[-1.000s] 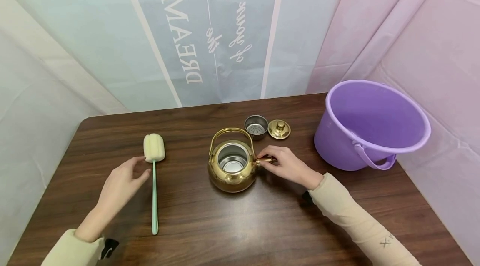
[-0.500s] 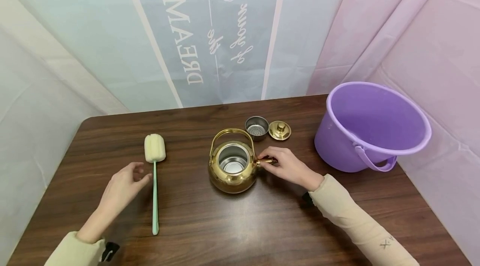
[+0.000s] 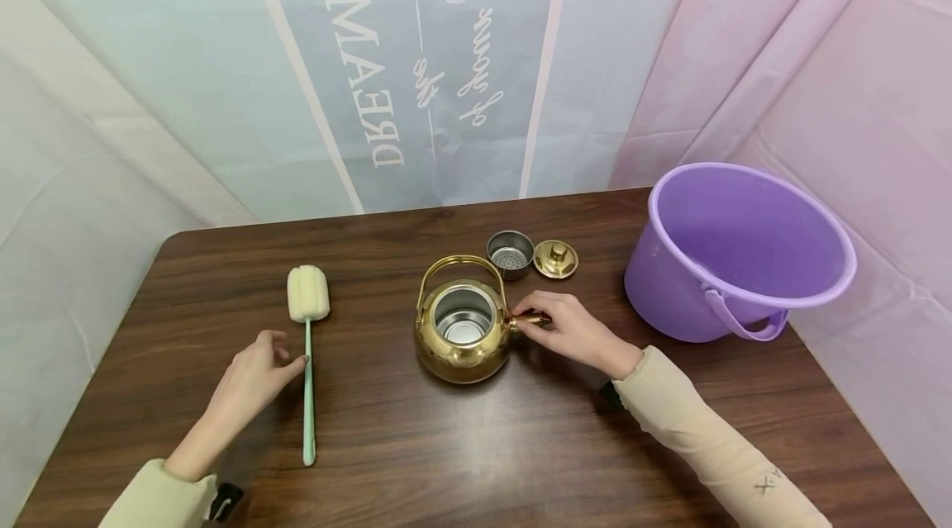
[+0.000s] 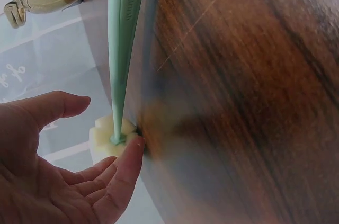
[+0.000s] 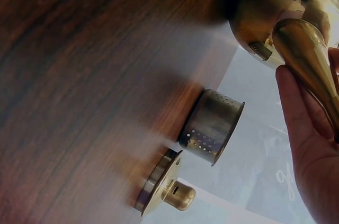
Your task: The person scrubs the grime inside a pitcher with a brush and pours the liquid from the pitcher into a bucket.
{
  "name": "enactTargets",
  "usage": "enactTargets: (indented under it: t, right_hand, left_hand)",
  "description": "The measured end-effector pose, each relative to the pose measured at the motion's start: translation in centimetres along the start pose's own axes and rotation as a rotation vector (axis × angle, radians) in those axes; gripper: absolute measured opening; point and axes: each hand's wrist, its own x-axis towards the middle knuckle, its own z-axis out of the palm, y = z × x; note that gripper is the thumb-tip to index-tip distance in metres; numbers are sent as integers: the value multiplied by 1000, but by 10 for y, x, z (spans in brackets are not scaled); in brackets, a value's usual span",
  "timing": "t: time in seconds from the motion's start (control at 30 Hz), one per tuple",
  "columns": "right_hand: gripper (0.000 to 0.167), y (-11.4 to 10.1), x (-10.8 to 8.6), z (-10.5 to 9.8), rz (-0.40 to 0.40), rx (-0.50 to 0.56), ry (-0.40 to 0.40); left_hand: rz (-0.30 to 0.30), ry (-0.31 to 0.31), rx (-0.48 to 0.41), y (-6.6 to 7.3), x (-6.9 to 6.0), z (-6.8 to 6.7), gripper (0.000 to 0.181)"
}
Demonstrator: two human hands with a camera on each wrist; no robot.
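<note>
A cup brush with a pale yellow sponge head [image 3: 308, 293] and a green handle [image 3: 309, 412] lies on the left of the table. My left hand [image 3: 253, 379] is beside the handle, thumb and fingers apart; the left wrist view shows a gap between the thumb and the green handle [image 4: 123, 49]. At the middle stands a gold teapot [image 3: 463, 359], lidless, its hoop handle upright and its steel inside showing. My right hand [image 3: 568, 331] grips the teapot's gold side handle [image 5: 304, 54] between thumb and fingers.
Behind the teapot sit a perforated steel strainer [image 3: 510, 254] and the gold lid [image 3: 556, 259], side by side. A purple bucket [image 3: 692, 305] stands at the right with its handle hanging down. A printed curtain [image 3: 476, 156] borders the far edge of the wooden table [image 3: 416, 462].
My left hand has shifted from near the sponge head down towards the person, alongside the green handle. The right hand keeps its grip, and the teapot stays in place.
</note>
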Motion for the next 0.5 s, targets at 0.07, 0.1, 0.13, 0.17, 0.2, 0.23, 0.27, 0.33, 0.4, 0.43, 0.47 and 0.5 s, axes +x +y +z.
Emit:
enactTargets:
  t: [0.07, 0.1, 0.13, 0.17, 0.2, 0.23, 0.27, 0.33, 0.4, 0.43, 0.47, 0.5]
  right_hand:
    - [12, 0, 0, 0, 2, 0, -3]
    - [12, 0, 0, 0, 3, 0, -4]
    - [12, 0, 0, 0, 3, -2, -5]
    - [12, 0, 0, 0, 3, -3, -6]
    - [12, 0, -1, 0, 3, -3, -5]
    - [12, 0, -1, 0, 2, -3, -5]
    - [12, 0, -1, 0, 1, -3, -4]
    - [13, 0, -1, 0, 0, -3, -2]
    - [13, 1, -1, 0, 1, -2, -2]
    - [13, 1, 0, 0, 1, -2, -3]
    - [13, 1, 0, 0, 0, -2, -3]
    - [13, 0, 0, 0, -1, -2, -4]
  left_hand:
    - [-6, -9, 5, -1, 1, 1, 54]
    - [-10, -15, 6, -1, 1, 1, 54]
    - [-17, -24, 5, -1, 1, 1, 54]
    - [-21, -29, 4, -1, 1, 1, 54]
    - [-24, -34, 3, -1, 1, 2, 53]
    - [-26, -41, 0, -1, 1, 2, 53]
    - [-29, -53, -6, -1, 0, 2, 53]
    - [-41, -81, -28, 0, -1, 3, 52]
    - [-50, -108, -52, 0, -1, 4, 51]
    - [-58, -123, -65, 0, -2, 4, 51]
    - [-65, -139, -78, 0, -3, 5, 50]
    - [-72, -152, -90, 0, -3, 5, 50]
